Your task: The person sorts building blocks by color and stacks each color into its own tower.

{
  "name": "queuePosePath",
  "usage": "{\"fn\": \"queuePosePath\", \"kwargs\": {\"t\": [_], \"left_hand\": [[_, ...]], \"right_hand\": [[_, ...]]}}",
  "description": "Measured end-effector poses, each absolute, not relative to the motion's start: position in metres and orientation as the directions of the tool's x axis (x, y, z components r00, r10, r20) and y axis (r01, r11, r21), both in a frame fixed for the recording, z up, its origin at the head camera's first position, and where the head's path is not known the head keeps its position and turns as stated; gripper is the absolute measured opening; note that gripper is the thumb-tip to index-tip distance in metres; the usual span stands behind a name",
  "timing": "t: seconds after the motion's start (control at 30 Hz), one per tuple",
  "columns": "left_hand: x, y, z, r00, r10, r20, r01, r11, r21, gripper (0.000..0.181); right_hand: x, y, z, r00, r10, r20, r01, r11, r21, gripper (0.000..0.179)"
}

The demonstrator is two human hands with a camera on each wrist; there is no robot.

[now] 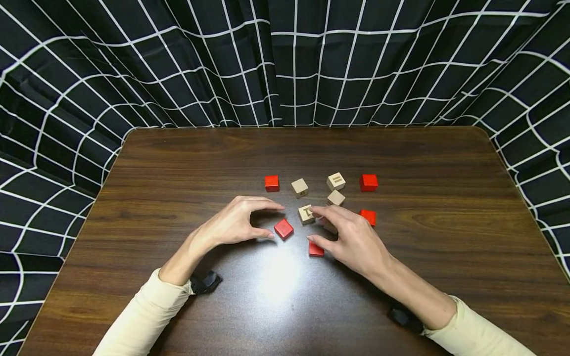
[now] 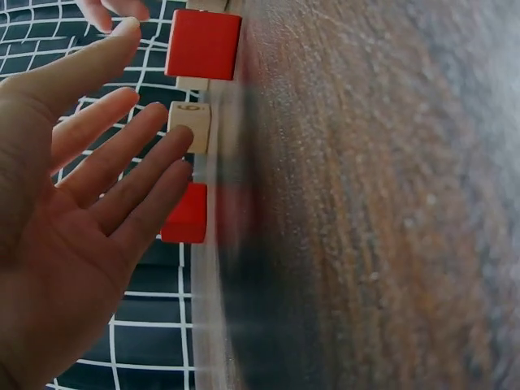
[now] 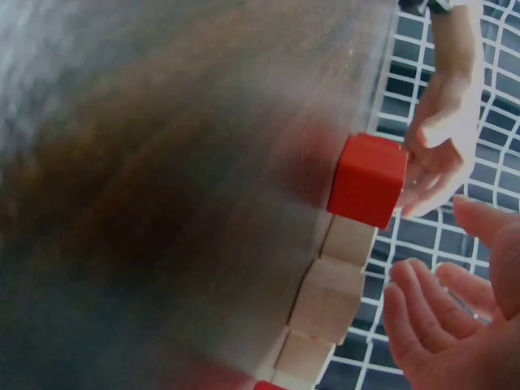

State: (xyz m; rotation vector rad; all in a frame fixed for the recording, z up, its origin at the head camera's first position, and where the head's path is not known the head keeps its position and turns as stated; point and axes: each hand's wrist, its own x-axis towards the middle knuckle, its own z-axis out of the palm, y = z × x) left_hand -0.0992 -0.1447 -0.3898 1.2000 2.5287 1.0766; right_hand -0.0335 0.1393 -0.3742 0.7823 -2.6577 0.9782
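Note:
My left hand [image 1: 233, 220] is just left of a red cube [image 1: 283, 229], thumb and fingers spread apart with nothing between them. In the left wrist view its fingers [image 2: 130, 179] are straight. My right hand [image 1: 352, 240] hovers over the right side of the group, its fingertips overlapping a wooden cube [image 1: 306, 214] with a dark mark on top. Its thumb passes above another red cube [image 1: 316, 248], and a further wooden cube is mostly hidden beneath the palm. In the right wrist view the fingers [image 3: 426, 317] are loosely extended, gripping nothing.
Behind the hands are wooden cubes [image 1: 300, 188], [image 1: 336, 181], [image 1: 336, 198] and red cubes [image 1: 272, 183], [image 1: 368, 182], [image 1: 368, 217]. All rest on a brown wood-grain table [image 1: 200, 158]. A black curtain with a white grid [image 1: 285, 64] hangs around the table's back and sides.

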Motion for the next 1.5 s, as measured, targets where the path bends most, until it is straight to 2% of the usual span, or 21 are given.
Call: {"fn": "queuePosePath", "kwargs": {"t": [0.7, 0.97, 1.5], "left_hand": [[-0.102, -0.136, -0.393, -0.685, 0.726, 0.062, 0.555, 0.466, 0.689, 0.044], [-0.103, -0.136, -0.393, -0.694, 0.720, 0.017, 0.516, 0.481, 0.709, 0.036], [-0.102, -0.137, -0.395, -0.686, 0.728, 0.002, 0.496, 0.465, 0.733, 0.033]], "right_hand": [[-0.036, 0.120, -0.377, -0.890, -0.396, 0.225, -0.437, 0.599, -0.671, 0.032], [-0.038, 0.113, -0.379, -0.908, -0.393, 0.147, -0.373, 0.594, -0.713, 0.031], [-0.040, 0.106, -0.381, -0.919, -0.390, 0.065, -0.309, 0.607, -0.732, 0.027]]}}
